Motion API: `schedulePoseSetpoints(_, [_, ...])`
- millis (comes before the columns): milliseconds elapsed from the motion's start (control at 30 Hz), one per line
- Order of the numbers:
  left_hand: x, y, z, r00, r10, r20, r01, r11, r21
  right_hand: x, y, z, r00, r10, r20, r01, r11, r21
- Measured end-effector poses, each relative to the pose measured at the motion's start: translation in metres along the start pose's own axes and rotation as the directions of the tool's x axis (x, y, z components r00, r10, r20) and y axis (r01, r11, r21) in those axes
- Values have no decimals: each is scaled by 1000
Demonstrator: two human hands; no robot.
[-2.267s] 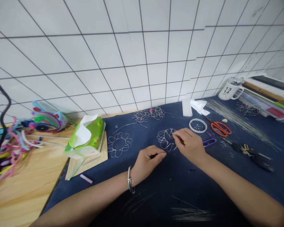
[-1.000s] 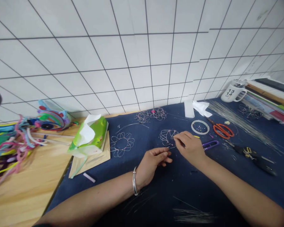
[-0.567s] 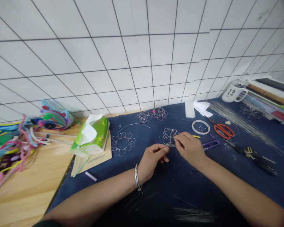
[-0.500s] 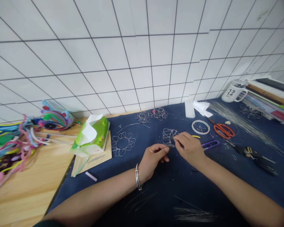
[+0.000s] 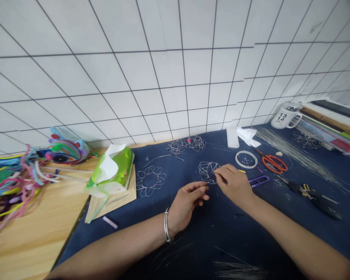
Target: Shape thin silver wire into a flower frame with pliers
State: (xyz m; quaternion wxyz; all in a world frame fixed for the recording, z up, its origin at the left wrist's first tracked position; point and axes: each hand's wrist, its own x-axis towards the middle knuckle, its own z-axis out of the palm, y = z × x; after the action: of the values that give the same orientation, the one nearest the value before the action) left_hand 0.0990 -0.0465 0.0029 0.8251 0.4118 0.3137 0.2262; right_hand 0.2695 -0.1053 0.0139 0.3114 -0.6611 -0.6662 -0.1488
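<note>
My right hand (image 5: 235, 184) pinches the right side of a rounded openwork shape of thin looped wire (image 5: 206, 171), which stands just above the blue cloth. Its fingertips cover part of the wire. My left hand (image 5: 190, 204), with a silver bangle at the wrist, is close below and left of this shape. Its fingers are curled and the thumb lies against the index finger; whatever is between them is too small to make out. A flat flower-shaped wire ring (image 5: 151, 181) lies to the left. Behind are two tangled wire pieces (image 5: 186, 144), with a pink spot on them.
On the right are a white ring dish of beads (image 5: 246, 160), orange scissors (image 5: 274, 164), purple snips (image 5: 259, 181), black pliers (image 5: 312, 196), long wires (image 5: 297, 155) and a mug (image 5: 285, 115). A green tissue pack (image 5: 112, 169) sits left. Cut wires (image 5: 236, 268) lie in front.
The wire shape has turned and tilted slightly in my right fingers. My left thumb and fingertips have shifted a little away from its lower edge. The whole view has moved slightly.
</note>
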Motion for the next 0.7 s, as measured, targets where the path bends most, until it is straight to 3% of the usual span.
schedulePoseSetpoints(333, [11, -2, 2, 988, 84, -129, -68, 991, 119, -6, -6, 3, 996, -86, 29, 89, 991, -99])
schedulePoseSetpoints(467, [13, -4, 1, 980, 149, -131, -124, 975, 184, -5, -8, 1, 997, -69, 39, 73, 988, -132])
schedulePoseSetpoints(700, [15, -10, -2, 951, 256, -172, -196, 932, 305, -5, -11, 2, 984, -162, 72, 176, 947, -270])
